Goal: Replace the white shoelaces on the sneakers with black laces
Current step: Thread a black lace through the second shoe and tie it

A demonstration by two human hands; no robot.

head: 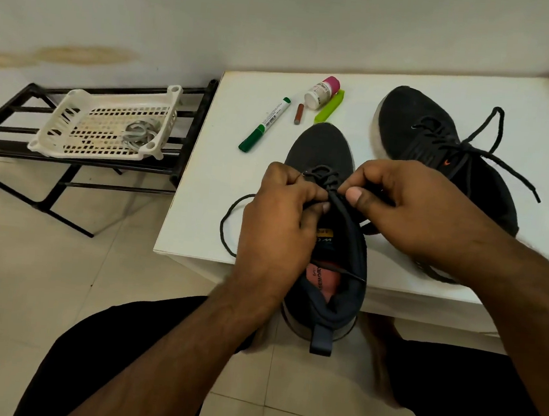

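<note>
White tabletop (229,176) is standing against a pale wall over a tiled floor. Head view: near sneaker (322,148) is lying toe-away at the front edge, heel overhanging. Left hand (275,221) is pinching the black lace (227,226) at the eyelets, grip narrow; right hand (410,207) is pinching the same lace beside the tongue, grip narrow. Second sneaker (440,146) is sitting just right, already black-laced. Green marker (264,124), small bottle (321,91), green clip (329,107) are lying behind. White laces (138,131) are resting in a white basket (74,114) on a black rack (18,106), left
</note>
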